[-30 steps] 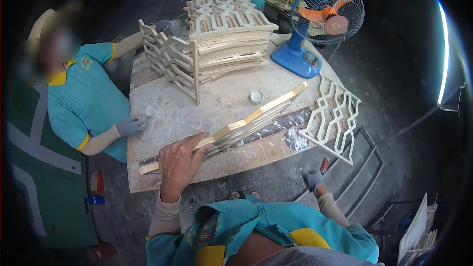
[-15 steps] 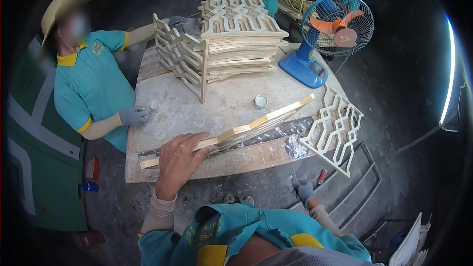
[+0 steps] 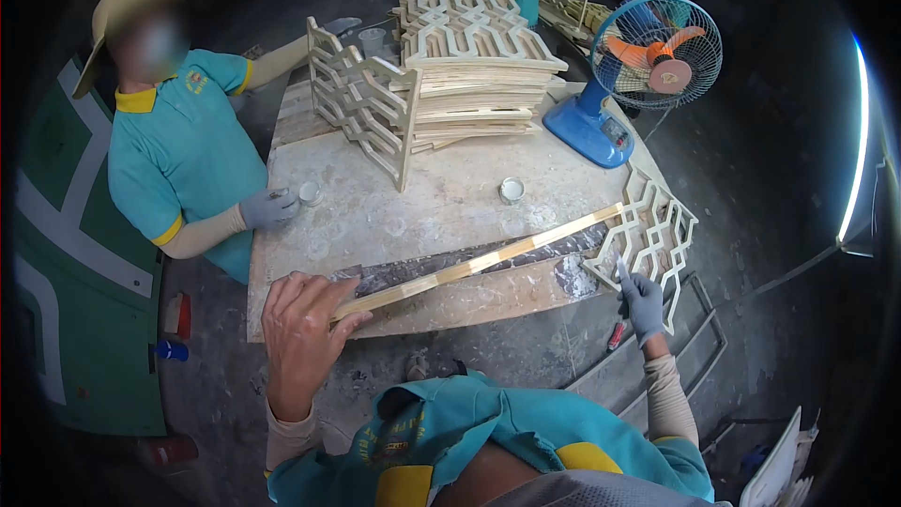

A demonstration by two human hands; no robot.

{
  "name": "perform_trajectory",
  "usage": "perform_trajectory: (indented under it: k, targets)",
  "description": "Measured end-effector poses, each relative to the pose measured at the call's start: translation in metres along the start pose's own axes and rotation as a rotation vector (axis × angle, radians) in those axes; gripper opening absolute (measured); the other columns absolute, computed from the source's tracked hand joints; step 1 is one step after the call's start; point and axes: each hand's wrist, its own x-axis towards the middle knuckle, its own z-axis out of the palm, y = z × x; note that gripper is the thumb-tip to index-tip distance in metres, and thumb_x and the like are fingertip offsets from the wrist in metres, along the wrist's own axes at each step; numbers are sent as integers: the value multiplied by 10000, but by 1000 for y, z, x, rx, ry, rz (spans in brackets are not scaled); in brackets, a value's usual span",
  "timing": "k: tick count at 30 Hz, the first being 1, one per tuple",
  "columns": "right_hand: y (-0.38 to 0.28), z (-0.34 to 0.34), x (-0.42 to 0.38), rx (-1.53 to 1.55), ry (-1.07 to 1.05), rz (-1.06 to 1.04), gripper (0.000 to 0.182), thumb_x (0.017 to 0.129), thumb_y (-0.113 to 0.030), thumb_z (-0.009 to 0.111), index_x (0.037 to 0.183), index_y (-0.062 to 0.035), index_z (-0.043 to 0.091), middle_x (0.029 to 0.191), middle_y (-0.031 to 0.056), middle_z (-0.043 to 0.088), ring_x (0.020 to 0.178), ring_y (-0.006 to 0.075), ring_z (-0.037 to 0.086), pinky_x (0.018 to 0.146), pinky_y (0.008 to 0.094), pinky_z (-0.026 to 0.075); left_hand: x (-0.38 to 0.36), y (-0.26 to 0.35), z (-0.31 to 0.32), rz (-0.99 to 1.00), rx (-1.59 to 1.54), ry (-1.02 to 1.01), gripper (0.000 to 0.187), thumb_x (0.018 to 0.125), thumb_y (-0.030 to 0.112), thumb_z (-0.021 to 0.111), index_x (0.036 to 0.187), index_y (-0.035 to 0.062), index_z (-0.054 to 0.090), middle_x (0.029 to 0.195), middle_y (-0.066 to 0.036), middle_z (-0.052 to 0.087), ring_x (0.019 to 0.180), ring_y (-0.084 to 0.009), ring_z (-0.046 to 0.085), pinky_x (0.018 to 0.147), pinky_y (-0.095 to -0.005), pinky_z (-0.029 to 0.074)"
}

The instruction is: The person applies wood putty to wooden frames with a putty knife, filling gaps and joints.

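My bare left hand point(image 3: 308, 324) grips the near end of a wooden lattice panel point(image 3: 479, 261), which stands on its edge and slants across the table toward the right. My right hand point(image 3: 641, 300), in a grey glove, is at the table's right edge beside a second lattice panel point(image 3: 648, 235) lying flat. Its fingers are closed around something small and pale that I cannot make out. A dark, paint-smeared strip point(image 3: 554, 246) lies behind and under the held panel. Beyond it stands a small cup of white paste point(image 3: 511, 191).
Across the table point(image 3: 375, 216), a stack of lattice panels point(image 3: 483, 84) stands near a blue fan point(image 3: 601, 122). At the left, a co-worker point(image 3: 188, 150) in a hat has gloved hands near a panel point(image 3: 361, 103) and another cup point(image 3: 310, 192). Metal bars point(image 3: 710, 329) are at the lower right.
My right hand has risen from below the table to its right edge. My left hand has moved left and down, and the held panel has tilted so its top edge looks straighter.
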Motion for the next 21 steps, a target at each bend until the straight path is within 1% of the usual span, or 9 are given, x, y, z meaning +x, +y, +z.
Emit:
perform_trajectory:
  k: [3, 6, 8, 9, 11, 15, 17, 18, 21]
  targets:
    - [-14, 20, 14, 75, 4, 10, 183, 978, -180, 622, 974, -16, 702, 649, 15, 605, 444, 84, 538, 399, 243, 401, -7, -14, -8, -31, -12, -13, 406, 669, 219, 847, 1021, 43, 747, 865, -71, 702, 836, -270, 617, 779, -396, 463]
    - [-34, 41, 21, 182, 27, 31, 203, 962, -139, 627, 1091, 4, 692, 662, 20, 601, 464, 86, 545, 406, 244, 405, -19, -30, -8, -124, -89, 14, 392, 678, 177, 852, 1031, 43, 747, 908, -99, 697, 871, -289, 642, 784, -402, 486]
    - [-33, 47, 33, 187, 16, 14, 212, 959, -137, 628, 1103, 4, 690, 665, 20, 601, 466, 87, 547, 411, 242, 409, -24, -35, -5, -245, -336, 79, 355, 699, 125, 848, 1023, 27, 738, 888, -117, 697, 808, -290, 668, 722, -387, 515]
    - [-32, 48, 39, 189, 10, -5, 221, 956, -136, 628, 1115, 5, 688, 669, 20, 601, 468, 87, 548, 416, 241, 413, -27, -38, -3, -245, -334, 77, 355, 699, 125, 848, 1023, 27, 738, 888, -117, 697, 808, -290, 668, 722, -387, 515]
    - [-34, 51, 48, 215, 23, -16, 211, 945, -134, 636, 1091, 6, 697, 684, 21, 616, 470, 91, 551, 428, 234, 421, -31, -43, 5, -274, -470, 138, 330, 719, 96, 846, 1017, 13, 731, 841, -118, 689, 765, -254, 674, 707, -354, 528]
    - [-27, 52, 73, 128, 57, -79, 177, 956, -144, 642, 1047, -13, 719, 738, 4, 647, 545, 84, 584, 479, 215, 437, -36, -51, 21, -356, -625, 152, 307, 746, 116, 838, 1009, 5, 727, 836, -108, 693, 780, -206, 672, 738, -332, 526]
    - [-25, 55, 83, 168, 131, -178, 162, 929, -113, 640, 994, 1, 735, 703, 0, 632, 530, 66, 550, 479, 220, 427, -38, -55, 32, -369, -738, 155, 277, 776, 140, 815, 993, -7, 724, 842, -102, 701, 792, -174, 665, 750, -317, 523]
    - [-38, 58, 79, 186, 144, -146, 145, 934, -126, 646, 934, -5, 726, 686, -10, 618, 533, 59, 540, 485, 215, 414, -38, -56, 35, -368, -787, 146, 234, 804, 141, 775, 967, -18, 720, 848, -108, 703, 784, -163, 659, 747, -305, 521]
    - [-43, 53, 84, 115, 82, -130, 159, 940, -146, 653, 871, -10, 700, 661, -16, 598, 513, 55, 529, 464, 226, 404, -35, -58, 41, -331, -845, 119, 185, 825, 127, 745, 929, -23, 714, 842, -107, 702, 772, -158, 653, 741, -297, 519]
